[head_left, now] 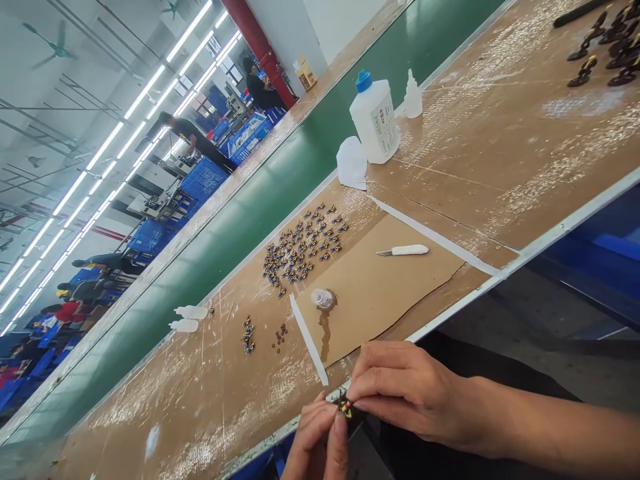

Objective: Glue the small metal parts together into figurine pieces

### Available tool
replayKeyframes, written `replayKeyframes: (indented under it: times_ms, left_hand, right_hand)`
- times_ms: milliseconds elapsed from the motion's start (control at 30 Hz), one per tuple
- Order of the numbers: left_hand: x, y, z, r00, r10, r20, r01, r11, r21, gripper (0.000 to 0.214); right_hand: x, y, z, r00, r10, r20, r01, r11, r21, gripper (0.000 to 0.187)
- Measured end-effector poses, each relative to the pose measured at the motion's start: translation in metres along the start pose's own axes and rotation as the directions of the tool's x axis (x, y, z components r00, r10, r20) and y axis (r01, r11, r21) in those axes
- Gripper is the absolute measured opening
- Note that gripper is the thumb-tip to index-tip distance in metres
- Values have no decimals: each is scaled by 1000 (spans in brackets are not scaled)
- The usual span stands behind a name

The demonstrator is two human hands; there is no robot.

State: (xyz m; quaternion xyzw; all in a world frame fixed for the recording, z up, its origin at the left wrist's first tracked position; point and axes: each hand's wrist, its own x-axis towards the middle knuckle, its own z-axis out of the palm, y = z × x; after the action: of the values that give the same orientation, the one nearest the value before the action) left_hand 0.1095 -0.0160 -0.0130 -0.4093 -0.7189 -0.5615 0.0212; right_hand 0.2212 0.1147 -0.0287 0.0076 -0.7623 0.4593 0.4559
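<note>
1. Your left hand [320,433] and right hand [410,393] meet at the near edge of the table [175,373]. Both grips narrow, fingertips pinching one small piece [345,405] between them.
2. Reason for hold, judged: pinching from two sides probably steadies so tiny an item while you see it closely.
3. Tape strips [309,340] run along the left and right edges of the cardboard sheet [360,267], presumably against sliding.
4. Knife [410,251] lies on the sheet near its right edge, probably for easy reach.
5. Small figures [300,247] spread toward the table's far edge, likely for picking singly.
6. Appearance of held piece: dark, with yellow-green and red spots; full shape hidden by your fingers.
</note>
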Motion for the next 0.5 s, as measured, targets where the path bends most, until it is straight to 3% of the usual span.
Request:
replayKeyframes:
  times_ms: [167, 300, 367, 500]
  left_hand:
    - [-1, 1, 10, 979, 202, -22, -201, 979, 19, 11]
    - [1, 2, 10, 927, 375, 22, -373, 909, 187, 8]
    - [4, 2, 9, 879, 476, 32, -467, 845, 262, 8]
    - [9, 3, 6, 715, 694, 80, -676, 657, 333, 11]
  right_hand:
    - [-6, 0, 0, 999, 5, -48, -2, 998, 66, 12]
    - [-10, 1, 1, 992, 96, -79, -84, 986, 144, 11]
    - [-11, 1, 1, 988, 131, -84, -113, 975, 192, 11]
    - [-11, 3, 0, 989, 133, -66, -114, 964, 242, 12]
